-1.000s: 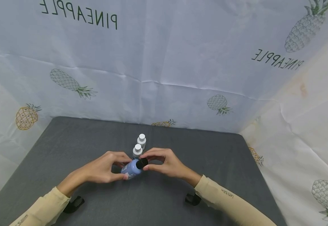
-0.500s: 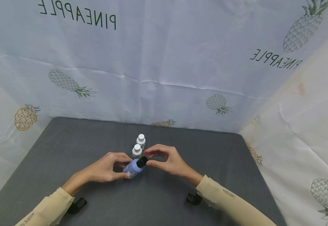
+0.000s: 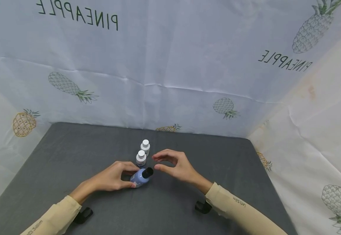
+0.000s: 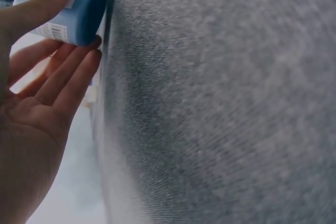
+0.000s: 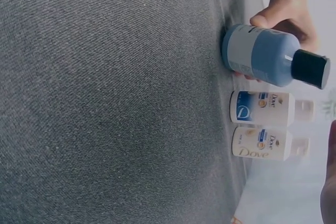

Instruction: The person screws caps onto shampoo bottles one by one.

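Note:
My left hand (image 3: 111, 176) grips a blue bottle (image 3: 139, 178) with a black cap (image 3: 148, 172), thumb on the near side and fingers behind. The bottle leans toward the right, its base close over the dark table. In the left wrist view the thumb (image 4: 44, 4) presses on the label side. My right hand (image 3: 174, 164) hovers just right of the cap, fingers and thumb apart with nothing between them. Two white bottles stand upright behind the blue one: a nearer white bottle (image 5: 262, 107) with a blue label patch, and a farther white bottle (image 5: 261, 143), both marked Dove.
The dark grey table (image 3: 223, 182) spreads around the hands. A white pineapple-print cloth (image 3: 170, 65) hangs behind and at the sides. Black devices, a left one (image 3: 83, 215) and a right one (image 3: 202, 207), sit at the wrists.
My right hand has come off the black cap and moved slightly up and right, its fingers spreading. The blue bottle, still in my left hand, has shifted a little right and down.

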The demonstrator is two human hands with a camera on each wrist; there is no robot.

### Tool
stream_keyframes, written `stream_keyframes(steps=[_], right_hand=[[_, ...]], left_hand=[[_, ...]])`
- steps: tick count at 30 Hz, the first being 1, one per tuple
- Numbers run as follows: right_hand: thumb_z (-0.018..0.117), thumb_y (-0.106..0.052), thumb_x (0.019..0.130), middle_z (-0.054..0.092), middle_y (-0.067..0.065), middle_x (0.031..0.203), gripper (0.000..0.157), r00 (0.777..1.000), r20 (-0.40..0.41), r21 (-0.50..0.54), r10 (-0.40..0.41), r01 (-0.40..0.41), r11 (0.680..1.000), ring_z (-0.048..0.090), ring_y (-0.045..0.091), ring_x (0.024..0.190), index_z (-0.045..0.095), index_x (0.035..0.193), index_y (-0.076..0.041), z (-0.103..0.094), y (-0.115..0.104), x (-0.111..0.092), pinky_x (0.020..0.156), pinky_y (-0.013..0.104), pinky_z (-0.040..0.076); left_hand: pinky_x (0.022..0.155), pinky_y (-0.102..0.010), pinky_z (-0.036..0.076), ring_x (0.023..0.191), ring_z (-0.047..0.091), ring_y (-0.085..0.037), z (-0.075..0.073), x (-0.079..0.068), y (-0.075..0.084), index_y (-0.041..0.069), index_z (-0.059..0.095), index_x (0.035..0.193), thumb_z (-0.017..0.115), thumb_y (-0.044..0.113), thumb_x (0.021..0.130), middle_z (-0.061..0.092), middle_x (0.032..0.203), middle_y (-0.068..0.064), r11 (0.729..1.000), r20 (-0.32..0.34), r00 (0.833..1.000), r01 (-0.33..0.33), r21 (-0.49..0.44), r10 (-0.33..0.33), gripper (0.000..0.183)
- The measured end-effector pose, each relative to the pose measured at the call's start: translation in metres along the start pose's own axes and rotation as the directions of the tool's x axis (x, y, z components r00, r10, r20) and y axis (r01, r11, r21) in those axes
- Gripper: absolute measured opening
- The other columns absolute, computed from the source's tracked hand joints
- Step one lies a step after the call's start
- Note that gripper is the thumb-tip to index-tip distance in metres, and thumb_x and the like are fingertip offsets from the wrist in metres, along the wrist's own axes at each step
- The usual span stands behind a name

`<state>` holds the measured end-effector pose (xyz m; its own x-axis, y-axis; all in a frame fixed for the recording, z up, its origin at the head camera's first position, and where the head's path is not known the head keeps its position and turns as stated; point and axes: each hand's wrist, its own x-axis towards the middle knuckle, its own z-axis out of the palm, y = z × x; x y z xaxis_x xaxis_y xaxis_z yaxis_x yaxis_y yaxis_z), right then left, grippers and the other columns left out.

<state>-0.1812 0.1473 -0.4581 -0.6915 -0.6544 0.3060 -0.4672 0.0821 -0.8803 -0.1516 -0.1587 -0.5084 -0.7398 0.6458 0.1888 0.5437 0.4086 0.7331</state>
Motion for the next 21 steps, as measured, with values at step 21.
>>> stream_keyframes(steps=[21], right_hand=[[0.077,0.0,0.098,0.073,0.028,0.126,0.033,0.999,0.02,0.003,-0.038,0.038,0.999,0.076,0.027,0.118,0.072,0.131,0.001,0.001,0.001,-0.002,0.107,0.044,0.063]], left_hand=[[0.093,-0.031,0.065,0.107,0.073,-0.003,0.001,-0.006,-0.01,0.013,0.081,0.123,0.096,0.026,0.084,0.081,0.116,0.004,0.999,-0.039,0.999,0.025,0.035,-0.023,0.044]])
